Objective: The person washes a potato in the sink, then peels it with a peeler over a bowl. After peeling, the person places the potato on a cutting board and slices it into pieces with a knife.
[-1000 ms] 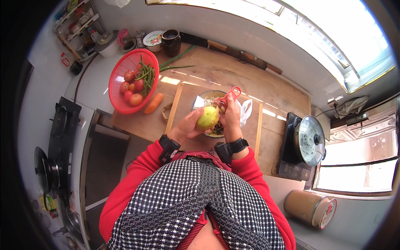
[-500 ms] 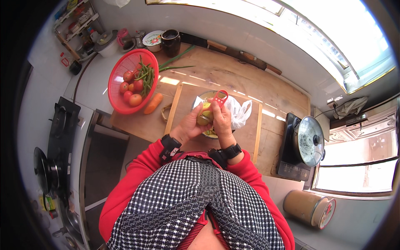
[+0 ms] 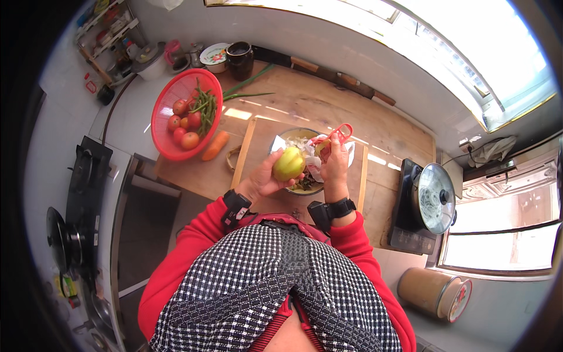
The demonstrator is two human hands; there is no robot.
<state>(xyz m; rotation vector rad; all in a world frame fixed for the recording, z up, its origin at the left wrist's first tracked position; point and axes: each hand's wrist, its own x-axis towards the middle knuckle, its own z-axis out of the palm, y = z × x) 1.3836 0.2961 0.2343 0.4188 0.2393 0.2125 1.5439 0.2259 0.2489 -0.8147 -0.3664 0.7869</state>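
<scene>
My left hand (image 3: 264,175) is closed round a smooth yellow-green potato (image 3: 289,163), its peeled side facing up. To its right my right hand (image 3: 335,167) grips a red peeler (image 3: 343,130), whose looped frame sticks up past the fingers. Potato and peeler are apart. Both hands are above a bowl (image 3: 306,192) of peelings and scraps, partly hidden by them. A white plastic bag (image 3: 350,154) hangs over the bowl's right side. Beneath is a wooden board (image 3: 262,136) on the counter.
A red basket (image 3: 157,136) holds tomatoes and green beans; a carrot (image 3: 216,146) lies beside it. Green onions (image 3: 249,95) and a dark jar (image 3: 240,58) are at the back. On the right, a lidded pan (image 3: 436,199) sits on a black cooktop (image 3: 406,234).
My right hand has moved right with the peeler, away from the potato. The left hand has turned the potato so its pale side shows.
</scene>
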